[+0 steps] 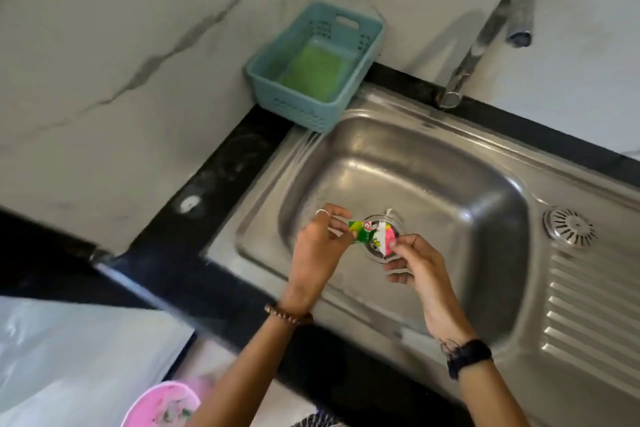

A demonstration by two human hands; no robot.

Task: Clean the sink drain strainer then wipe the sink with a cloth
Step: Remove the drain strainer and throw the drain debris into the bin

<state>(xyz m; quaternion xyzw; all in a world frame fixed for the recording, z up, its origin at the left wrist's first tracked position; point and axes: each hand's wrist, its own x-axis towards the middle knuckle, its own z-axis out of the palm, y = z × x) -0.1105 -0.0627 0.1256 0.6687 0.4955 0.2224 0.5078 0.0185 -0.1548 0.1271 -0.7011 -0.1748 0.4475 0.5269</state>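
Steel fills most of the view — a sink (398,163) set in a black counter (214,191), its drain (382,236) partly hidden behind a small green, white and pink sachet (372,234). Both hands hold that sachet over the basin: the left hand (317,246) pinches its green end, the right hand (415,263) pinches its pink-and-white end. A round strainer (569,228) lies apart on the ribbed drainboard to the right. At the back-left corner sits a blue basket (311,69) with a green sponge (313,74) inside; a tap (485,45) rises behind the basin — a pink tub (161,406) shows at the bottom edge.
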